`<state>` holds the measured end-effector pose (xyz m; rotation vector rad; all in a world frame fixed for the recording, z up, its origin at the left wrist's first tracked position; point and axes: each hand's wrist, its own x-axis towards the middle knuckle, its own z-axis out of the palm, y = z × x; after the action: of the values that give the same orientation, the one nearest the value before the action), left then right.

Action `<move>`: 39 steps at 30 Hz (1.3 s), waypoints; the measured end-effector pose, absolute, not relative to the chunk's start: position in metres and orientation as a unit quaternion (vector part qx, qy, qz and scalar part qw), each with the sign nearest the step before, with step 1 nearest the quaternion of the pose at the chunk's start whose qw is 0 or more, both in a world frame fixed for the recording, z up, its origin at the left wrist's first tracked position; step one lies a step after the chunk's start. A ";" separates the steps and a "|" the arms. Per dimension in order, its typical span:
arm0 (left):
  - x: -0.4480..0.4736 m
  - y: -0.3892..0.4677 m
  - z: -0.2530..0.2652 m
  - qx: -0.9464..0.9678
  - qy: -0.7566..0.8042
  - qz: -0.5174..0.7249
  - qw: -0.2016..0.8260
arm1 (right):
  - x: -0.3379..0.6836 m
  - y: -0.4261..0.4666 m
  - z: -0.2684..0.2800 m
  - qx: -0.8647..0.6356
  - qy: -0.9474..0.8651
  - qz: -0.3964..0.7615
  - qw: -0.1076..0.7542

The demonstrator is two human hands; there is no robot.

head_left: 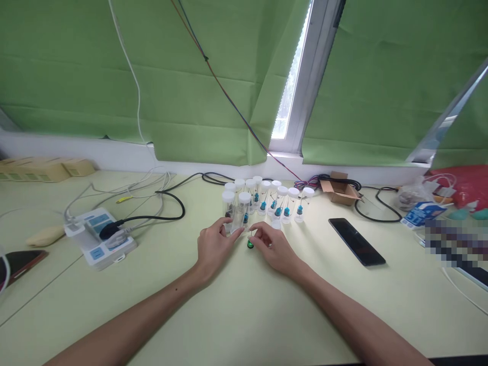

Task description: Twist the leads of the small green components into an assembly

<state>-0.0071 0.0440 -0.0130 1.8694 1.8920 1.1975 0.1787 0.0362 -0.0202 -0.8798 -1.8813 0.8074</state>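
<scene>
My left hand point(214, 246) has its thumb and forefinger closed around the lower part of a clear tube with a white cap point(239, 216). Just to its right, my right hand point(276, 249) pinches at a small green part with a dark base and a thin stem point(250, 243), low over the table. Several more clear tubes with white caps stand grouped behind the hands, among them one tube point(299, 206) at the right end. Blue parts with thin wires show inside many of them. My right fingertips partly hide the green part.
A white power strip point(101, 239) with plugs and cables lies on the left. To the right are a black phone point(357, 241), a small open cardboard box point(340, 192) and a blue-and-white packet point(424, 214). Black cables point(183, 203) run along the back.
</scene>
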 end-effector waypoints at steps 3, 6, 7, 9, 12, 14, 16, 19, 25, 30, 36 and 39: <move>-0.007 0.046 -0.014 0.640 0.645 0.405 0.103 | 0.178 0.036 -0.021 -0.363 -0.754 0.309 0.452; -0.006 0.047 -0.015 0.643 0.640 0.409 0.100 | 0.177 0.035 -0.022 -0.368 -0.753 0.293 0.459; -0.006 0.047 -0.015 0.644 0.637 0.411 0.099 | 0.177 0.035 -0.023 -0.368 -0.754 0.289 0.461; -0.005 0.047 -0.015 0.648 0.632 0.414 0.096 | 0.177 0.035 -0.023 -0.371 -0.754 0.280 0.465; -0.004 0.044 -0.014 0.655 0.622 0.420 0.094 | 0.179 0.034 -0.022 -0.377 -0.754 0.268 0.467; -0.004 0.042 -0.013 0.661 0.612 0.424 0.091 | 0.180 0.034 -0.021 -0.379 -0.755 0.263 0.466; -0.004 0.039 -0.011 0.669 0.600 0.431 0.084 | 0.182 0.033 -0.020 -0.379 -0.757 0.258 0.466; -0.004 0.035 -0.008 0.689 0.572 0.442 0.060 | 0.185 0.032 -0.020 -0.381 -0.759 0.251 0.465; -0.001 0.025 -0.003 0.731 0.493 0.472 -0.005 | 0.191 0.030 -0.018 -0.383 -0.752 0.254 0.473; 0.000 0.022 -0.004 0.751 0.472 0.462 -0.012 | 0.197 0.031 -0.014 -0.395 -0.711 0.285 0.507; 0.000 0.018 -0.004 0.788 0.501 0.354 0.062 | 0.205 0.036 -0.004 -0.372 -0.604 0.362 0.605; 0.000 0.017 -0.005 0.789 0.527 0.310 0.067 | 0.208 0.037 0.000 -0.363 -0.560 0.376 0.643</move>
<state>0.0005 0.0171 -0.0053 2.3771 1.5886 0.9332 0.2081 0.0372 -0.0002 -0.8259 -1.2747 0.8576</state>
